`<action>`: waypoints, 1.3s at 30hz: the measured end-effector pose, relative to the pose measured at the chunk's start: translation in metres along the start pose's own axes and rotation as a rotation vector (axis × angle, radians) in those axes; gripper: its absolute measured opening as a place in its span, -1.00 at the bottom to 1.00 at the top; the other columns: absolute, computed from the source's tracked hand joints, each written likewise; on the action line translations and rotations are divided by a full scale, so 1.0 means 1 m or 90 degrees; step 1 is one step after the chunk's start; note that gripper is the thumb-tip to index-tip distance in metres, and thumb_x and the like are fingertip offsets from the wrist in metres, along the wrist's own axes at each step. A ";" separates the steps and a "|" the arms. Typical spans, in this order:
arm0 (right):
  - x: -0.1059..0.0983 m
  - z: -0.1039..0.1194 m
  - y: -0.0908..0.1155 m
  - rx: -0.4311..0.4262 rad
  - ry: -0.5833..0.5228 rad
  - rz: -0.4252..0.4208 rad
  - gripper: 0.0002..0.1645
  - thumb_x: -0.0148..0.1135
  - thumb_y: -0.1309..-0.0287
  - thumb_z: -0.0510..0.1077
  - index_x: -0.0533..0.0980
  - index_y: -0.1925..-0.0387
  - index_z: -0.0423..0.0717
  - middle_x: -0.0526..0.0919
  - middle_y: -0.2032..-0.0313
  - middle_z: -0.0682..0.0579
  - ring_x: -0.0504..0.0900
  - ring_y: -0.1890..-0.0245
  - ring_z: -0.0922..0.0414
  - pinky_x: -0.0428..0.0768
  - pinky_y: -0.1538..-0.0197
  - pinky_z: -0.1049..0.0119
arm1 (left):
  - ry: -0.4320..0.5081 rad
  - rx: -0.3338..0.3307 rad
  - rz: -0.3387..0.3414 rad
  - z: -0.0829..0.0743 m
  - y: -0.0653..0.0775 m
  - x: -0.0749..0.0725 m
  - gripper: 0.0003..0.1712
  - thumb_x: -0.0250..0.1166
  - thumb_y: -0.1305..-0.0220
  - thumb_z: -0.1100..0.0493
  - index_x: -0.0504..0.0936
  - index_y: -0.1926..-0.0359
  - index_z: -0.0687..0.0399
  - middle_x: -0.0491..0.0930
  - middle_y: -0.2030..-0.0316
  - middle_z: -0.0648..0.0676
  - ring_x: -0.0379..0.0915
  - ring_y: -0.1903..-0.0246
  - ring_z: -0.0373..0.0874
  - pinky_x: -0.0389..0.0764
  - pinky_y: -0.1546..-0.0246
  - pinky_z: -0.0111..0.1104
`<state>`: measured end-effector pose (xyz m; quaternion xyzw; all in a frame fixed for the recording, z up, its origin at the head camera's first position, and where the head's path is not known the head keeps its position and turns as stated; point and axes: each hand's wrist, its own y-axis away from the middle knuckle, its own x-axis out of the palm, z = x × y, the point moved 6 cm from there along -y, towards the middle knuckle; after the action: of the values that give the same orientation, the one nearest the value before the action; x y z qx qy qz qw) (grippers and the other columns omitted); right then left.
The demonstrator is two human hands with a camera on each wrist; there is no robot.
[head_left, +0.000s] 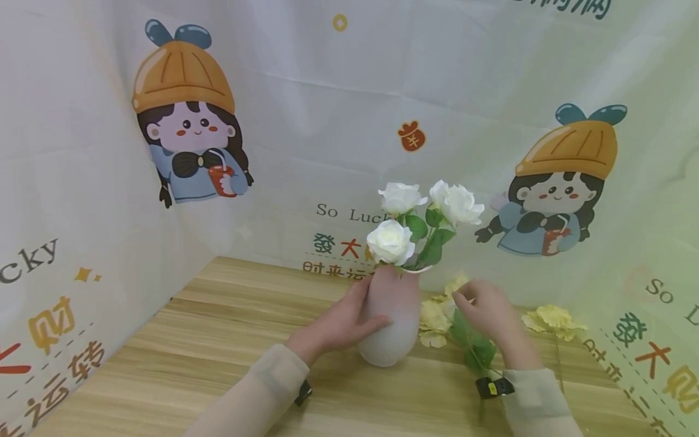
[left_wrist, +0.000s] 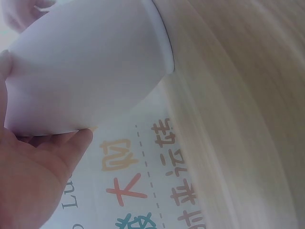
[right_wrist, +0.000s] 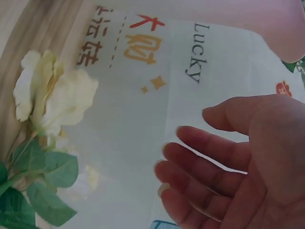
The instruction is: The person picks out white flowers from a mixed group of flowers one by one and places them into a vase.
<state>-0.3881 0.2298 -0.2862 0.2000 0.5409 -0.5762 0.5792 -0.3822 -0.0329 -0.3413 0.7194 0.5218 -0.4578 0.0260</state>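
A frosted vase [head_left: 389,325], pinkish at the neck and white below, stands on the table with white roses [head_left: 391,241] in its mouth. My left hand [head_left: 340,320] grips its left side, thumb across the front; some fingers are hidden behind it. In the left wrist view the vase [left_wrist: 95,67] fills the upper left above the hand [left_wrist: 38,179]. To the right of the vase, my right hand [head_left: 488,308] hovers above pale yellow flowers [head_left: 435,321] lying on the table. The right wrist view shows that hand [right_wrist: 224,162] holding nothing, its fingers loosely bent.
Another yellow flower [head_left: 554,320] lies at the right of the wooden table [head_left: 218,315]. Green leaves [head_left: 479,352] of the lying stems are under my right wrist. A printed white cloth [head_left: 327,133] hangs behind the table and along both sides.
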 end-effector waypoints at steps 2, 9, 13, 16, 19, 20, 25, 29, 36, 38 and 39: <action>0.003 -0.007 0.002 0.014 0.014 0.031 -0.70 0.13 -0.39 -0.10 0.63 0.22 -0.27 0.67 0.27 -0.14 0.60 0.30 -0.06 0.61 0.20 -0.09 | 0.002 0.002 -0.002 0.000 0.000 0.000 0.16 0.23 -0.31 -0.32 -0.19 -0.53 0.24 0.04 -0.42 0.26 0.12 -0.29 -0.01 0.27 -0.30 -0.11; 0.016 -0.029 0.012 0.062 0.083 0.140 -0.57 0.21 -0.33 -0.08 0.44 0.68 -0.04 0.37 0.70 0.16 0.25 0.71 0.22 0.30 0.61 0.34 | -0.001 0.009 -0.004 0.000 0.000 0.001 0.15 0.23 -0.32 -0.32 -0.19 -0.53 0.23 0.05 -0.42 0.24 0.12 -0.29 -0.04 0.27 -0.31 -0.12; 0.029 -0.038 0.021 0.112 0.099 0.205 -0.40 0.31 -0.20 -0.09 0.25 0.85 0.06 0.18 0.82 0.21 0.13 0.80 0.27 0.19 0.70 0.43 | -0.001 0.006 -0.003 0.001 0.000 0.002 0.15 0.23 -0.32 -0.31 -0.19 -0.53 0.23 0.05 -0.42 0.24 0.12 -0.29 -0.04 0.27 -0.30 -0.12; 0.036 -0.045 0.029 0.160 0.070 0.241 -0.58 0.39 -0.05 -0.17 0.40 0.78 -0.03 0.38 0.77 0.12 0.25 0.81 0.26 0.31 0.72 0.44 | 0.002 0.001 0.000 0.000 0.000 0.002 0.15 0.23 -0.32 -0.31 -0.19 -0.54 0.22 0.05 -0.42 0.24 0.12 -0.29 -0.04 0.27 -0.30 -0.12; 0.042 -0.050 0.034 0.191 0.046 0.258 -0.75 0.39 0.06 -0.28 0.48 0.68 -0.13 0.49 0.67 0.02 0.28 0.79 0.25 0.34 0.72 0.46 | 0.004 0.000 0.000 0.000 0.000 0.001 0.15 0.24 -0.32 -0.31 -0.20 -0.54 0.21 0.04 -0.42 0.23 0.12 -0.29 -0.03 0.27 -0.30 -0.11; 0.043 -0.051 0.035 0.191 0.046 0.259 -0.75 0.39 0.07 -0.29 0.48 0.68 -0.14 0.50 0.65 0.00 0.30 0.77 0.24 0.34 0.71 0.45 | 0.006 0.001 0.000 -0.001 0.000 0.001 0.15 0.24 -0.32 -0.31 -0.21 -0.54 0.20 0.03 -0.43 0.23 0.11 -0.29 -0.03 0.27 -0.30 -0.11; 0.048 -0.058 0.036 0.197 0.087 0.269 -0.68 0.33 0.09 -0.37 0.42 0.75 -0.08 0.50 0.66 -0.01 0.31 0.76 0.23 0.30 0.75 0.50 | 0.011 0.006 0.000 -0.002 -0.001 0.000 0.15 0.24 -0.32 -0.31 -0.22 -0.54 0.19 0.02 -0.43 0.22 0.09 -0.30 -0.04 0.26 -0.31 -0.11; 0.050 -0.060 0.036 0.204 0.101 0.275 -0.66 0.28 0.04 -0.43 0.41 0.75 -0.09 0.52 0.65 -0.03 0.30 0.80 0.28 0.33 0.77 0.55 | 0.011 0.002 0.002 -0.001 -0.001 0.000 0.16 0.23 -0.31 -0.32 -0.22 -0.54 0.19 0.02 -0.43 0.22 0.09 -0.30 -0.04 0.26 -0.31 -0.12; 0.048 -0.061 0.038 0.227 0.067 0.274 -0.75 0.28 0.04 -0.45 0.46 0.67 -0.18 0.52 0.61 -0.05 0.37 0.78 0.25 0.41 0.74 0.53 | 0.007 0.003 0.001 -0.001 -0.001 0.000 0.16 0.23 -0.31 -0.33 -0.21 -0.54 0.21 0.03 -0.43 0.24 0.10 -0.30 -0.03 0.26 -0.30 -0.11; 0.047 -0.062 0.038 0.238 0.059 0.273 -0.77 0.27 0.04 -0.45 0.47 0.66 -0.20 0.53 0.60 -0.06 0.37 0.79 0.25 0.42 0.74 0.52 | 0.006 0.003 0.002 -0.001 -0.001 0.000 0.16 0.22 -0.31 -0.33 -0.21 -0.54 0.22 0.02 -0.43 0.24 0.10 -0.30 -0.03 0.26 -0.30 -0.11; 0.047 -0.062 0.038 0.238 0.058 0.273 -0.76 0.26 0.04 -0.45 0.46 0.66 -0.19 0.52 0.60 -0.06 0.37 0.78 0.25 0.42 0.74 0.52 | 0.006 0.003 0.002 -0.001 -0.001 0.000 0.17 0.22 -0.31 -0.33 -0.22 -0.54 0.22 0.02 -0.43 0.24 0.10 -0.30 -0.03 0.26 -0.30 -0.11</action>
<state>-0.3910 0.2713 -0.3625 0.4388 0.3960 -0.5207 0.6160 -0.3824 -0.0319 -0.3407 0.7224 0.5193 -0.4560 0.0226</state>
